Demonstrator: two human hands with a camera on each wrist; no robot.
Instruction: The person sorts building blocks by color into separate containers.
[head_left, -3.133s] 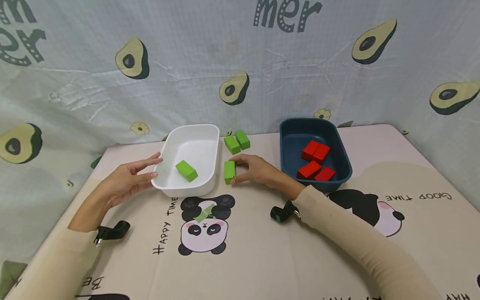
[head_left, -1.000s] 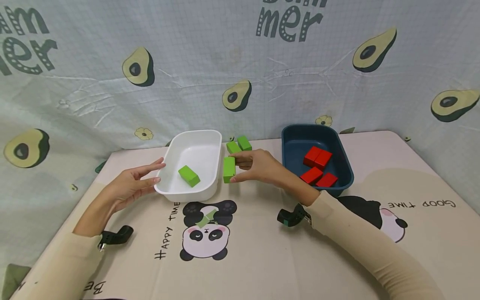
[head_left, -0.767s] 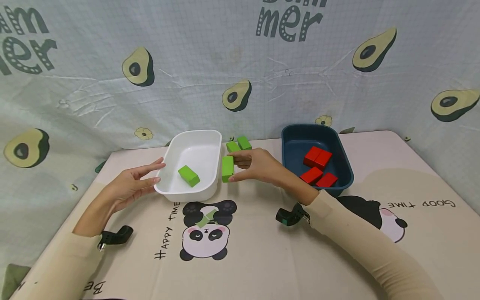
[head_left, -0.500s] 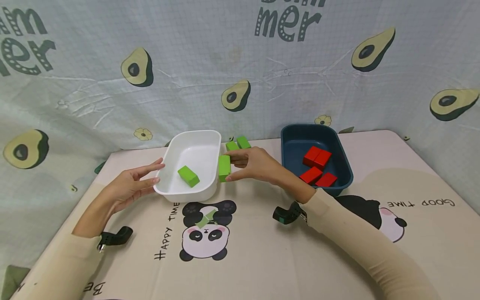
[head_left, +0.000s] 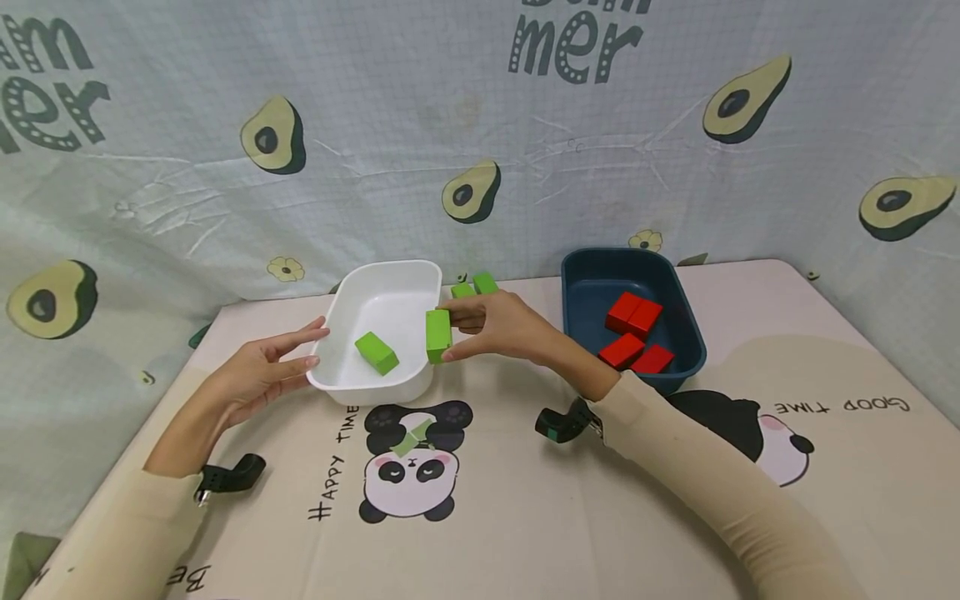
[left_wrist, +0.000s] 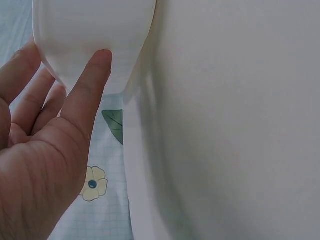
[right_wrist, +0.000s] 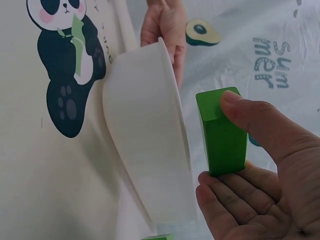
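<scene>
My right hand (head_left: 498, 323) pinches a green block (head_left: 438, 337) between thumb and fingers. In the head view this block overlaps the right rim of the white tub (head_left: 378, 392); the right wrist view shows it raised beside the rim, apart from it. Another green block (head_left: 377, 353) lies inside the tub. On the left side, my left hand (head_left: 262, 375) touches the tub's outer wall with extended fingers, and the left wrist view shows its thumb (left_wrist: 92, 85) straight against the wall. Two more green blocks, one of them (head_left: 486, 283), sit behind my right hand, partly covered by it.
A dark blue tub (head_left: 577, 292) holding several red blocks (head_left: 622, 350) stands to the right, close to my right forearm. A patterned cloth hangs behind the table's far edge. The tabletop cover (head_left: 510, 500) bears printed pandas and lettering.
My right hand has lifted the green block off the table and carried it left, up to the white tub's right rim. The left hand stays at the tub.
</scene>
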